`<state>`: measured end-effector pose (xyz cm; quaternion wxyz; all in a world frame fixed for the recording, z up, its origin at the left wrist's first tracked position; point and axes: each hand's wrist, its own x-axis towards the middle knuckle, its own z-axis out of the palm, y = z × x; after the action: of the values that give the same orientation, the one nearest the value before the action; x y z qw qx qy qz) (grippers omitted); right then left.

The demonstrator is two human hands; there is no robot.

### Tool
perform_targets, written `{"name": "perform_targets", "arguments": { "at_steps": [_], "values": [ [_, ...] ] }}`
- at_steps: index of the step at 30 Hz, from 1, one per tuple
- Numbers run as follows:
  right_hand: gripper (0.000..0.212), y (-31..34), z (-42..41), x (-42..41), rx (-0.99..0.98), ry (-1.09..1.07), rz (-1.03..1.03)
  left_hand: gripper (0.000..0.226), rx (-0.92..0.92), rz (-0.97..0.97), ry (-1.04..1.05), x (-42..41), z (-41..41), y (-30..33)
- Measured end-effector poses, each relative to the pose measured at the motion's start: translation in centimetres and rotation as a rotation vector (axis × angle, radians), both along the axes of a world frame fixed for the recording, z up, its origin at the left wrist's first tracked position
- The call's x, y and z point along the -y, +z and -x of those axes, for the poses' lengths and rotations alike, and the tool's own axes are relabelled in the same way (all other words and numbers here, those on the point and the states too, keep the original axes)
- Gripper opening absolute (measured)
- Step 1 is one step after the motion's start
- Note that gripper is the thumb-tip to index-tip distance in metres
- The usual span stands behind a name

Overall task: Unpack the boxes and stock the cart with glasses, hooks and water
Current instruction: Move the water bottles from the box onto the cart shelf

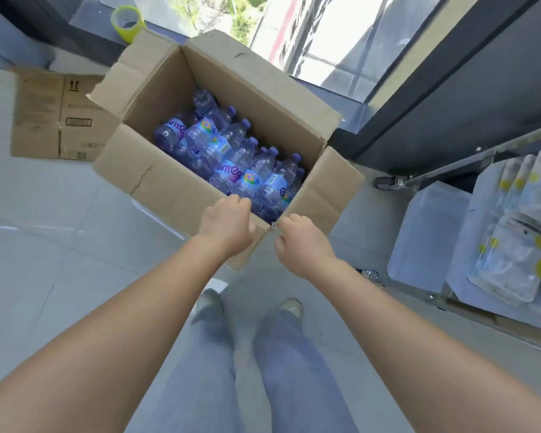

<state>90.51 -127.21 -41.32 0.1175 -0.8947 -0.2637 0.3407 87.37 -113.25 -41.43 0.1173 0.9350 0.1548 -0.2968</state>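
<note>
Many water bottles (231,151) — open cardboard box (156,179)

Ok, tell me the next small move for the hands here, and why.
Probably drag the box nearer the cart, or reach in for a bottle. Both hands, left and right, grip its near corner; the flaps are open, the bottles lie loose inside, and the cart stands to the right.

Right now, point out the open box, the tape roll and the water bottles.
open box (156,182), head view, near outer wall.
tape roll (128,20), head view, yellow rim.
water bottles (250,178), head view, one label.
</note>
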Motion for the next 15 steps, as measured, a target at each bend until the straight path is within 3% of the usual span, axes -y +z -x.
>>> {"name": "perform_targets", "arguments": {
  "at_steps": [10, 14, 15],
  "values": [
    [0.024, -9.0, -9.4, -10.5, -0.166, -0.489, 0.066, 0.024, -0.150, 0.124, -0.059, -10.5, -11.8, -9.9],
    [0.014, -15.2, -12.9, -13.7, -0.211, -0.546, 0.121, 0.028, -0.188, 0.104, -0.141, -12.8, -15.7, -15.3],
    [0.020, -16.9, -13.7, -14.1, -0.219, -0.559, 0.131, 0.030, -0.193, 0.103, -0.166, -13.1, -16.7, -16.8]
  ]
}}
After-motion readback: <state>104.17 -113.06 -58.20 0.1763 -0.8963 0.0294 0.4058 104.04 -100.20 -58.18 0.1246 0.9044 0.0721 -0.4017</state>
